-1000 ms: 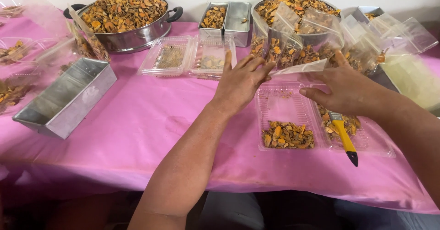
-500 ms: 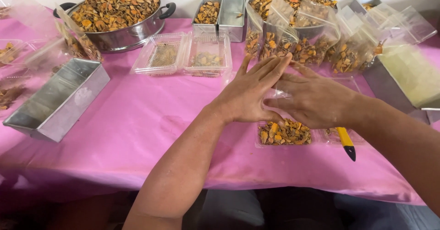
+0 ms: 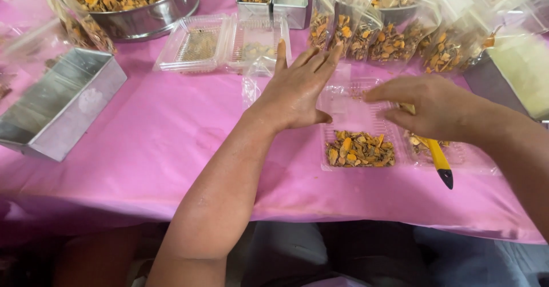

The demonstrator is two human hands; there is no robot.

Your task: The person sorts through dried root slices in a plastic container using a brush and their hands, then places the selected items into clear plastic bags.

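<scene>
A clear plastic clamshell tray (image 3: 357, 128) is worked on at a desk (image 3: 166, 150) draped in pink, its near half filled with dried orange-brown slices (image 3: 359, 148) and its far half, the lid, lying open and bare. The left hand (image 3: 297, 87) is held flat with fingers spread and straight, nothing gripped, its thumb edge resting at the lid's left side. The right hand (image 3: 426, 107) is curled loosely over the tray's right side, fingertips on the lid; a yellow-handled tool (image 3: 439, 161) is seen jutting out beneath it, though whether it is actually gripped cannot be told. The packing step appears to be at the closing stage: the lid would likely need to be folded toward the person over the filled half and pressed shut evenly. Filled bags (image 3: 394, 35) are lined up just beyond the fingertips, a steel pot (image 3: 143, 18) far off to the left.
</scene>
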